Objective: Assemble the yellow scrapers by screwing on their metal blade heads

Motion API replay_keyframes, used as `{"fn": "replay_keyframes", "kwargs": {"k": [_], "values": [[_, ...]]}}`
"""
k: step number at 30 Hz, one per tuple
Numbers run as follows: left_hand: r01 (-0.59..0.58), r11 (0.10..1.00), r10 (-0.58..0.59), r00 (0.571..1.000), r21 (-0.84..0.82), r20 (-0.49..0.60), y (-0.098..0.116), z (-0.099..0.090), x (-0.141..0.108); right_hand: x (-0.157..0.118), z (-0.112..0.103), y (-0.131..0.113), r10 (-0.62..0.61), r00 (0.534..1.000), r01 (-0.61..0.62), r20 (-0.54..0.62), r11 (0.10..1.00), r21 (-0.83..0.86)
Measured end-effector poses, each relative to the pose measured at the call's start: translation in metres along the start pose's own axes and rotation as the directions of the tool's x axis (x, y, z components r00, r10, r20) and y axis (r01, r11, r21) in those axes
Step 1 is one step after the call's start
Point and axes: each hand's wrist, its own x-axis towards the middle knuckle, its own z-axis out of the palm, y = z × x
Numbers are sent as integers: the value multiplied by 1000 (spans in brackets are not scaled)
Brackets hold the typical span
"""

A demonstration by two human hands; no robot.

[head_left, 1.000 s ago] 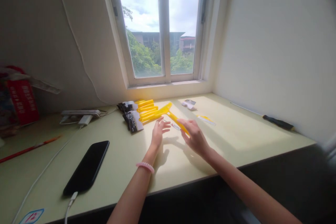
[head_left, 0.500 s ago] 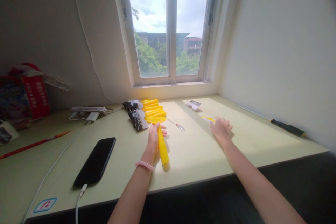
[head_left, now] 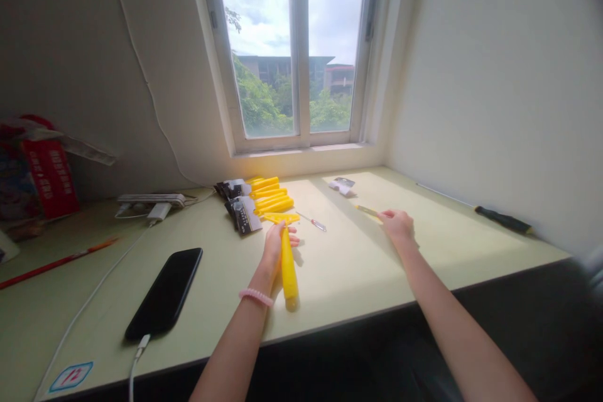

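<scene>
My left hand (head_left: 274,245) is wrapped round the neck of a yellow scraper (head_left: 289,270). Its wide, flared head points away from me and its thick handle towards me. At the right, my right hand (head_left: 398,226) pinches the near end of a thin, flat yellow-and-grey strip (head_left: 365,209), which points off to the left; its exact kind is too small to tell. Between the hands and a little farther back lies a small screwdriver (head_left: 315,222). More yellow handles (head_left: 274,203) are piled beyond my left hand, beside black-and-white packets (head_left: 242,216).
A torn piece of packaging (head_left: 343,186) lies near the window. A long screwdriver with a dark handle (head_left: 503,220) rests along the right wall. To the left are a phone (head_left: 164,292) on a charging cable, a power strip (head_left: 151,201) and a red stick (head_left: 56,266).
My right hand's fingers have closed from a looser, blurred pose into a pinch on the strip's end. The left hand keeps its hold on the scraper. The whole view has shifted slightly.
</scene>
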Motion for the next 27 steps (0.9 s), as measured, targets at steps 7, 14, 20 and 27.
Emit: {"fn": "replay_keyframes", "kwargs": {"k": [7, 14, 20, 27], "values": [[2, 1000, -2, 1000, 15, 24, -5, -3, 4, -22, 18, -43, -55, 945, -157, 323, 790, 592], [30, 999, -31, 999, 24, 35, -5, -2, 4, -57, 32, -100, -130, 791, -444, 598, 551, 707], [51, 998, -52, 997, 25, 48, -4, -1, 1, -84, 53, -116, -231, 752, -485, 617, 440, 756], [55, 997, -58, 997, 48, 55, -7, -3, 3, -95, 55, -114, -237, 806, -412, 542, 433, 802]]}}
